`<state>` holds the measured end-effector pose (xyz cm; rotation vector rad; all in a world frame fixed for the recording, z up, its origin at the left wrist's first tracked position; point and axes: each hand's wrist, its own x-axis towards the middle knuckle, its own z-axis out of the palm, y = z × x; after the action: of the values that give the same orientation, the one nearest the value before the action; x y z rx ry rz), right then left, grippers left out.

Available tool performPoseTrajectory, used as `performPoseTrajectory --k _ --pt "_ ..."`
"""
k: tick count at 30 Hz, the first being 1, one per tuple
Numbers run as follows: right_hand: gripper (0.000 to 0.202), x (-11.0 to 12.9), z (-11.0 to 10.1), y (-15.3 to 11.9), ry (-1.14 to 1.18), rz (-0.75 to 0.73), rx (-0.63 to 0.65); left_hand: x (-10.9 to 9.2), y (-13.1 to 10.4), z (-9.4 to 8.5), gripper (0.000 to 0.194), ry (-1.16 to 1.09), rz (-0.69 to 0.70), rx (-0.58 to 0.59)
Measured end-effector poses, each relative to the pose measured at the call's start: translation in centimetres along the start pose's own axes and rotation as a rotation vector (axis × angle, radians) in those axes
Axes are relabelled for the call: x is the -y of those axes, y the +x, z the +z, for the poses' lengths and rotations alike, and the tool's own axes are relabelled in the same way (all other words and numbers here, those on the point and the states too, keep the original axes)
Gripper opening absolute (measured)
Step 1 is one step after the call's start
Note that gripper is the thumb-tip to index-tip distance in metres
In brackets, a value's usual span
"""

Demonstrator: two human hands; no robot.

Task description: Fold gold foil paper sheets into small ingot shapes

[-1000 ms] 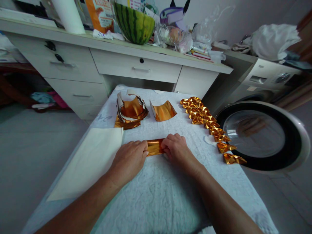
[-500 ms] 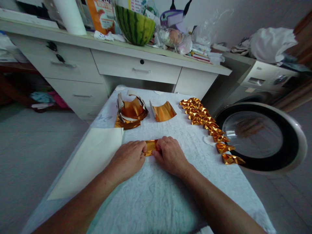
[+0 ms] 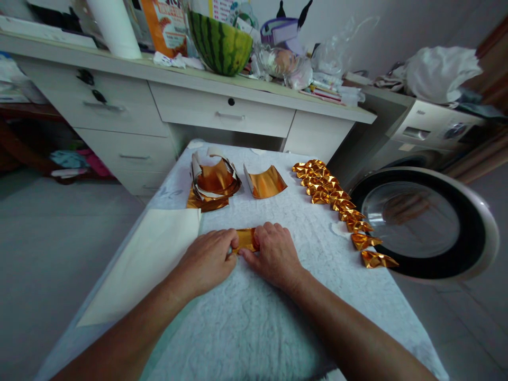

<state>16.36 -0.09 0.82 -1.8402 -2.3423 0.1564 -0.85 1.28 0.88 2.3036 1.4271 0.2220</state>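
Note:
A small strip of gold foil paper (image 3: 246,239) lies between my hands at the middle of the cloth-covered table. My left hand (image 3: 212,259) grips its left end with curled fingers. At the other end my right hand (image 3: 277,255) holds the strip, its thumb stretched along the lower edge toward my left thumb. Beyond them a curled stack of gold sheets (image 3: 216,180) stands at the left, and a single curved gold sheet (image 3: 268,182) lies beside it. Several folded gold pieces (image 3: 341,203) run in overlapping rows down the right side.
A pale paper sheet (image 3: 146,259) lies on the table's left side. Behind stands a white desk (image 3: 254,119) bearing a cut watermelon (image 3: 220,42) and plastic bags. The open washing machine door (image 3: 424,222) is close to the table's right edge.
My right thumb has moved left along the lower edge of the strip, close to my left thumb. My left hand has barely moved.

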Motion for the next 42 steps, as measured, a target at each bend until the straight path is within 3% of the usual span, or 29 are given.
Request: performPoseTrajectory --k 14,22,42 --pt "0.026 -0.24 -0.06 -0.52 0.065 -0.072 -0.032 0.10 0.06 -0.06 0.008 -0.047 0.012 -0.008" --pt "0.012 -0.28 0.10 -0.15 0.120 -0.060 0.017 0.13 0.16 -0.09 0.009 -0.060 0.012 0.011" --pt "0.014 -0.08 0.15 0.15 0.092 -0.038 0.025 -0.11 0.22 -0.22 0.008 -0.013 0.003 0.029"
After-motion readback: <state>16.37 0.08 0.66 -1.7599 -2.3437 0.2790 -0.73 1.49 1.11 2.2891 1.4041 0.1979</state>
